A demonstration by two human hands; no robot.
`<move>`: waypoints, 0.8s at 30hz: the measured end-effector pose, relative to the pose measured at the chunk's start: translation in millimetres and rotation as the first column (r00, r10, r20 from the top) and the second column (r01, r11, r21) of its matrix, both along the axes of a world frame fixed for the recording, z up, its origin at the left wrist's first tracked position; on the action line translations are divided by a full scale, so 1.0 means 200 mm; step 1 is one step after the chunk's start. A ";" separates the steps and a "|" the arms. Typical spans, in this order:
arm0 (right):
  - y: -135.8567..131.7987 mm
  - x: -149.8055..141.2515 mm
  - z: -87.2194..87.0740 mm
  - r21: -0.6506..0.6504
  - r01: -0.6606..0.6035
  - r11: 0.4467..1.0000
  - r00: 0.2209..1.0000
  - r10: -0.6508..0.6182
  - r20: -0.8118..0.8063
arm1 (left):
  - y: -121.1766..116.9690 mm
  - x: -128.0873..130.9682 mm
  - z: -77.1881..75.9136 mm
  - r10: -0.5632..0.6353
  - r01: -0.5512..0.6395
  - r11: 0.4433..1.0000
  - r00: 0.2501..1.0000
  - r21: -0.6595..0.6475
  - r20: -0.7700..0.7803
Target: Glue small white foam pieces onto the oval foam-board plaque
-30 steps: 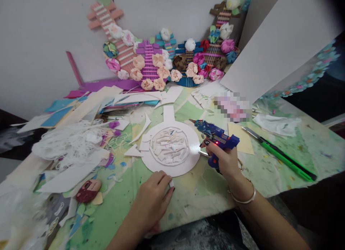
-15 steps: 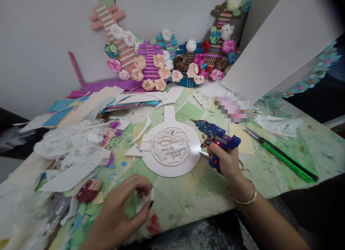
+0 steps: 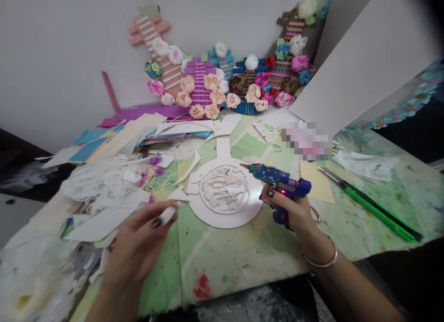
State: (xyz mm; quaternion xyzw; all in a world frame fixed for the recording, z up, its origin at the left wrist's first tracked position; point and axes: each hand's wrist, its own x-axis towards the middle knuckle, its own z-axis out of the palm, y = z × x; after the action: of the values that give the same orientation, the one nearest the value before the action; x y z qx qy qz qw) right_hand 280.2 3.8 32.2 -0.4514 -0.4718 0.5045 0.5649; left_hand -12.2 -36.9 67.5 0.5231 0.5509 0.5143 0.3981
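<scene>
My right hand [image 3: 294,208] is wrapped round the handle of a blue hot glue gun [image 3: 279,179], its nozzle pointing left over the edge of a white round cutout [image 3: 201,215]. The cutout lies flat with a neck-like strip at its far side. Inside a ring on it, several small white scraps [image 3: 225,192] are packed together. Left of the cutout, my left hand [image 3: 145,236] pinches a small white piece [image 3: 168,215] between thumb and fingers. Part of a pair of scissors shows as a gold handle [image 3: 316,214] behind my right wrist.
A green utility knife [image 3: 378,208] lies at the right, blade out, near crumpled white tissue [image 3: 367,164]. Tangled white string [image 3: 100,178] and paper offcuts cover the left. Flower-decorated guitar shapes [image 3: 199,88] lean on the wall. A white panel [image 3: 350,67] slants in at right.
My left hand has moved left and up, turning so that the small white piece shows. The glue gun stays in my right hand, its nozzle slightly lower and nearer the cutout. The view has shifted slightly.
</scene>
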 end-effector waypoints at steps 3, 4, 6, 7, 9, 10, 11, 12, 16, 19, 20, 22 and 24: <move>-0.01 -0.01 0.00 -0.015 -0.103 0.995 0.994 0.104 0.033 | 0.21 0.13 -0.08 -0.035 0.096 0.980 0.945 -0.173 0.324; -0.02 -0.01 0.00 -0.020 -0.125 0.992 0.990 0.126 0.057 | 0.25 0.17 -0.09 -0.051 0.140 0.970 0.916 -0.200 0.397; -0.02 -0.01 0.00 -0.022 -0.170 0.985 0.978 0.172 0.117 | 0.30 0.23 -0.12 -0.078 0.211 0.952 0.866 -0.220 0.494; -0.03 -0.02 0.00 -0.022 -0.194 0.981 0.970 0.195 0.145 | 0.30 0.25 -0.13 -0.095 0.236 0.948 0.851 -0.214 0.517; -0.03 -0.02 0.00 -0.014 -0.242 0.970 0.954 0.241 0.179 | 0.30 0.27 -0.15 -0.120 0.265 0.944 0.831 -0.197 0.543; -0.03 -0.02 0.01 -0.011 -0.264 0.964 0.947 0.262 0.185 | 0.29 0.27 -0.16 -0.128 0.273 0.943 0.826 -0.190 0.549; -0.03 -0.02 0.01 -0.009 -0.283 0.959 0.941 0.280 0.190 | 0.28 0.28 -0.17 -0.133 0.276 0.943 0.823 -0.184 0.552; -0.03 -0.02 0.02 -0.014 -0.298 0.954 0.935 0.295 0.199 | 0.27 0.28 -0.17 -0.133 0.275 0.944 0.821 -0.181 0.556; -0.03 -0.04 0.03 -0.018 -0.326 0.945 0.914 0.320 0.250 | 0.25 0.30 -0.19 -0.128 0.272 0.947 0.806 -0.169 0.578; -0.04 -0.05 0.02 -0.018 -0.330 0.944 0.913 0.324 0.250 | 0.25 0.31 -0.19 -0.144 0.286 0.945 0.803 -0.162 0.578; -0.04 -0.05 0.02 -0.025 -0.330 0.944 0.913 0.326 0.247 | 0.25 0.31 -0.19 -0.149 0.288 0.944 0.806 -0.161 0.573; -0.04 -0.05 0.02 -0.038 -0.325 0.945 0.914 0.324 0.246 | 0.25 0.31 -0.19 -0.156 0.290 0.944 0.811 -0.157 0.564; -0.04 -0.05 0.02 -0.040 -0.331 0.943 0.909 0.330 0.253 | 0.25 0.31 -0.19 -0.160 0.293 0.943 0.815 -0.157 0.557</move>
State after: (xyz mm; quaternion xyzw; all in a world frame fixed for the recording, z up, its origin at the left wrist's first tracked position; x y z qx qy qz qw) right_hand 270.4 -3.9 35.9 -0.4250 -0.6113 0.5295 0.4066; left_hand 49.0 12.9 30.1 0.3694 0.4076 0.5191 0.6541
